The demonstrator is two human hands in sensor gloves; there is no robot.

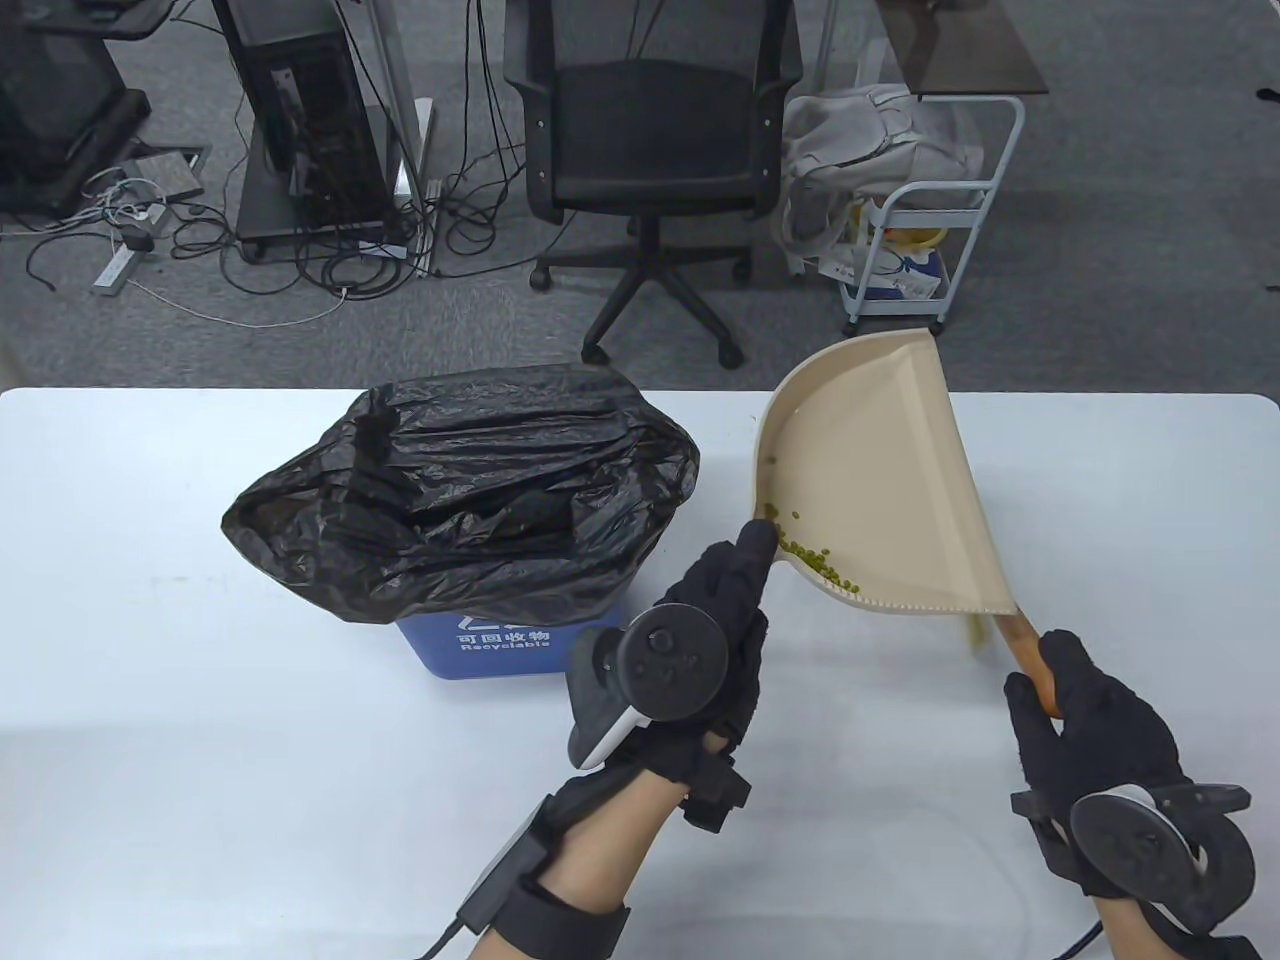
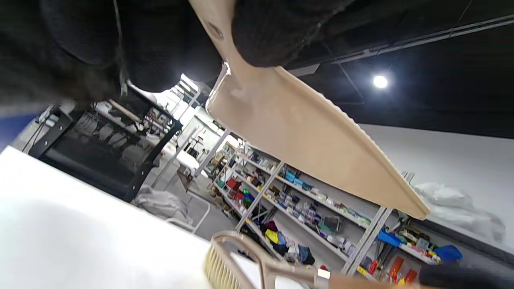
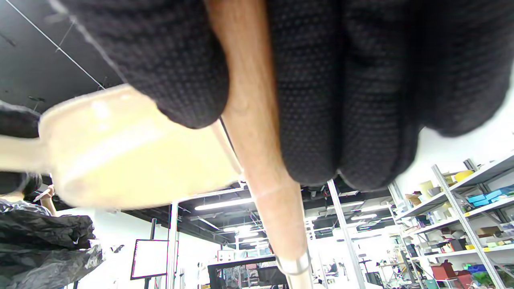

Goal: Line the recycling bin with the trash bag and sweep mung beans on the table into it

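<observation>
Brush [image 1: 1022, 640] head hidden behind dustpan [image 1: 880, 470], left hand [image 1: 715, 640] gripping dustpan handle, right hand [image 1: 1090, 725] clenched around brush handle, black bag [image 1: 460, 490] covering most of blue bin [image 1: 500, 645]

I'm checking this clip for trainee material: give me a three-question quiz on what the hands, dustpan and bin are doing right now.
1. True or false: the black trash bag already covers the blue recycling bin.
2. Where do the mung beans lie?
A. loose on the table
B. in the beige dustpan
C. in the bin
3. Fill in: the right hand grips the wooden handle of the ____.

Key: 1 true; 2 B, with the dustpan held off the table by the left hand; 3 brush.
</observation>
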